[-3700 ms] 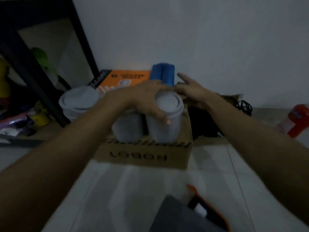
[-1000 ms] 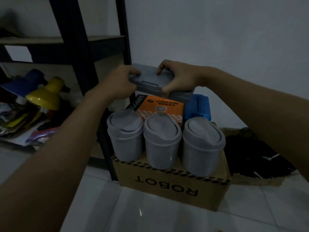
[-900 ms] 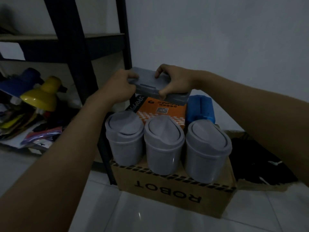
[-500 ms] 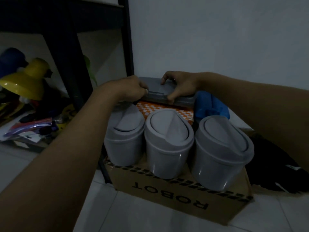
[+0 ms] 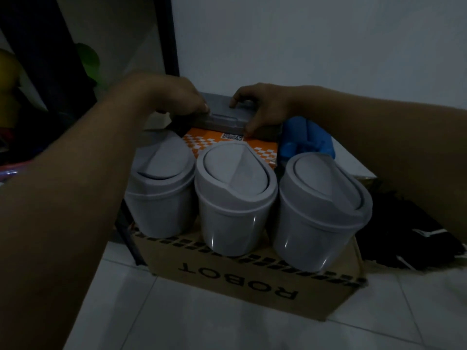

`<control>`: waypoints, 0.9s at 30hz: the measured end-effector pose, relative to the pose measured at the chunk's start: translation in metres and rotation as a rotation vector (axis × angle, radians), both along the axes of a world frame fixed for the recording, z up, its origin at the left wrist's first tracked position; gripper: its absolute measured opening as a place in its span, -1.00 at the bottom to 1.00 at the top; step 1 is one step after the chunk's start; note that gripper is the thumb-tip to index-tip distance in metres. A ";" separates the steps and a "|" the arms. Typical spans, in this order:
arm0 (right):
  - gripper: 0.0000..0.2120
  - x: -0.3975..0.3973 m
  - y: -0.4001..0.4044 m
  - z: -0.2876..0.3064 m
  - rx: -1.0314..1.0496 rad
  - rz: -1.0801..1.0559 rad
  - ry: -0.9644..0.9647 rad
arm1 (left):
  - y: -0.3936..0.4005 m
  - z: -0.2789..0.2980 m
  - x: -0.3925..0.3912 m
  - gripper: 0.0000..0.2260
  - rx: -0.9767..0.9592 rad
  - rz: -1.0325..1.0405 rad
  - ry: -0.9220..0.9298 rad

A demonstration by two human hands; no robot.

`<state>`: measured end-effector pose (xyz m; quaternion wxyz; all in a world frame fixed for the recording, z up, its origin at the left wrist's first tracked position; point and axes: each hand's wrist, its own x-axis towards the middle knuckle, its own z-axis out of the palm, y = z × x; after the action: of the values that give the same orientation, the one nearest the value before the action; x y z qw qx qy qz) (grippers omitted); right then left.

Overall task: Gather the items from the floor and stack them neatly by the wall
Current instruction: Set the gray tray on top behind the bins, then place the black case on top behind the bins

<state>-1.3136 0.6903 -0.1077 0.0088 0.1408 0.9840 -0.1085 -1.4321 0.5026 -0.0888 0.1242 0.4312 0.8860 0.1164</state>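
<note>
A flat grey plastic case point(image 5: 227, 121) lies on top of an orange box point(image 5: 262, 150) by the white wall. My left hand point(image 5: 174, 97) grips the case's left end and my right hand point(image 5: 262, 107) holds its right end, thumb on the front edge. In front stand three grey swing-lid bins point(image 5: 235, 198) in a row on a cardboard box marked ROBOT point(image 5: 237, 276). A blue object point(image 5: 308, 142) sits to the right of the orange box, partly hidden by the right bin.
A black shelf frame point(image 5: 169, 34) rises at the left against the wall, with clutter under it, including something green point(image 5: 87, 61). A black fabric item point(image 5: 409, 231) lies on the floor at the right. White floor tiles point(image 5: 202, 324) run in front of the cardboard box.
Both hands have brought the grey case down from above the bins onto the orange box. The view has dipped lower and closer to the bins.
</note>
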 end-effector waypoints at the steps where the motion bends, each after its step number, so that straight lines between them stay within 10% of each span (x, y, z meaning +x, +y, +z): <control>1: -0.33 0.000 0.000 0.001 0.017 -0.005 -0.010 | 0.002 0.001 0.000 -0.63 0.000 0.000 -0.002; 27: -0.64 0.252 -0.156 0.007 -0.130 0.056 0.451 | -0.109 0.032 0.184 -0.76 0.317 -0.584 0.324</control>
<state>-1.0618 0.5340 -0.1004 -0.1994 0.0850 0.9555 -0.2000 -1.2481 0.3939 -0.0572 -0.0582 0.6926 0.7049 0.1419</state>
